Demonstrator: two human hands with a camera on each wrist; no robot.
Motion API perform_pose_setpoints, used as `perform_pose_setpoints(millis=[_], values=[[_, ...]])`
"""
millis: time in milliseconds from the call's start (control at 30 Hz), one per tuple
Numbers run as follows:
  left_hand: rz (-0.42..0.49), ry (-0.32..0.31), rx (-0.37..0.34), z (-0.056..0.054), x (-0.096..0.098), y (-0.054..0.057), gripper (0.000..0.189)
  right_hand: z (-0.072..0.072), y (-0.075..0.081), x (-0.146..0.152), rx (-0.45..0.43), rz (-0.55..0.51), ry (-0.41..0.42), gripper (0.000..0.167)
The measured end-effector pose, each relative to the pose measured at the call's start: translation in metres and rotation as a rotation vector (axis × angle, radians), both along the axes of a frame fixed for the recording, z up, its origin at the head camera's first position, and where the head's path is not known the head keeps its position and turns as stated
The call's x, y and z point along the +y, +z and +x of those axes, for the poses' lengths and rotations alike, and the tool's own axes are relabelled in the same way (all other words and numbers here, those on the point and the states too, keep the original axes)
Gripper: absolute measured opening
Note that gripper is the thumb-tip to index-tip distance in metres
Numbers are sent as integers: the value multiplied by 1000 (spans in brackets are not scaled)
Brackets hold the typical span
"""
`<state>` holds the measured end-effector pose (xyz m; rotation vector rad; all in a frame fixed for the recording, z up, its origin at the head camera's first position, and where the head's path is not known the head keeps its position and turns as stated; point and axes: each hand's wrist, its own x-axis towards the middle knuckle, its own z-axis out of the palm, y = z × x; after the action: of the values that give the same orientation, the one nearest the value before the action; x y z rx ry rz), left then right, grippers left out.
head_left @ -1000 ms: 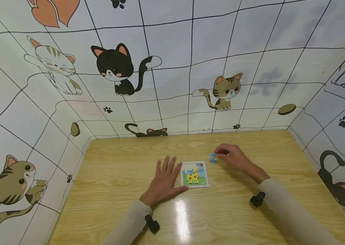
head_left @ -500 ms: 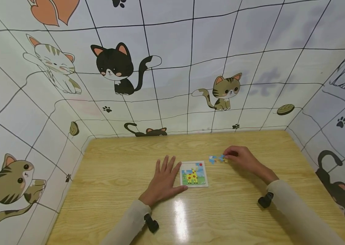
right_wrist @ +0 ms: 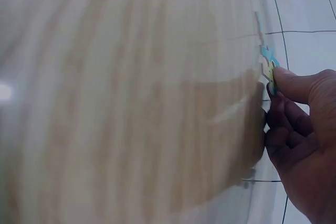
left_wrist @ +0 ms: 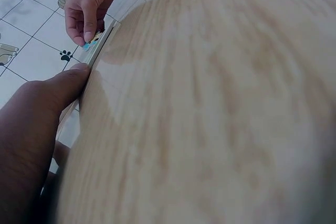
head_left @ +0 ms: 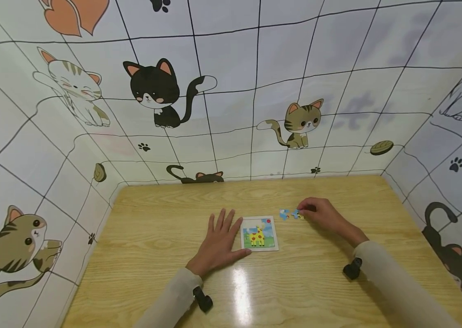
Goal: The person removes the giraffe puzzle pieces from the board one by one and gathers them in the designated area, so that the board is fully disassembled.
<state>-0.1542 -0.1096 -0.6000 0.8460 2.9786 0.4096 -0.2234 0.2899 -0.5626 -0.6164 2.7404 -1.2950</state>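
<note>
My left hand (head_left: 218, 246) lies with its fingers spread wide on the desk (head_left: 309, 278), thumb by the near edge of the giraffe puzzle board (head_left: 276, 238) and forefinger at its far left corner; bracketed like that, I reckon the board can hardly slide or turn. My right hand (head_left: 320, 213) has a narrow grip: thumb and fingertip pinch a blue-and-yellow puzzle piece (head_left: 297, 214) at its edge, probably because something so thin gives little to hold and a fuller hand would cover its picture. Whether it touches the desk or hangs just above, I cannot tell. A mostly blue piece (head_left: 284, 213) lies just beside it, between it and the board, off the board's far right corner. That spot seems to suit my right arm, which needn't cross over the board.
</note>
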Motion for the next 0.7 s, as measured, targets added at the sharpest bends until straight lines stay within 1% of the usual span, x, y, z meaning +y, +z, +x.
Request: perform_pose_setpoints(millis=[133, 367, 567, 700], values=[[2, 1, 0, 0, 0, 0, 108, 1, -2, -3, 38, 5, 2, 12], [45, -19, 1, -1, 1, -2, 108, 1, -1, -4, 80, 75, 6, 11], [15, -19, 38, -1, 0, -6, 107, -2, -1, -6, 78, 83, 6, 11], [-8, -10, 44, -3, -2, -9, 107, -2, -2, -9, 77, 81, 2, 10]])
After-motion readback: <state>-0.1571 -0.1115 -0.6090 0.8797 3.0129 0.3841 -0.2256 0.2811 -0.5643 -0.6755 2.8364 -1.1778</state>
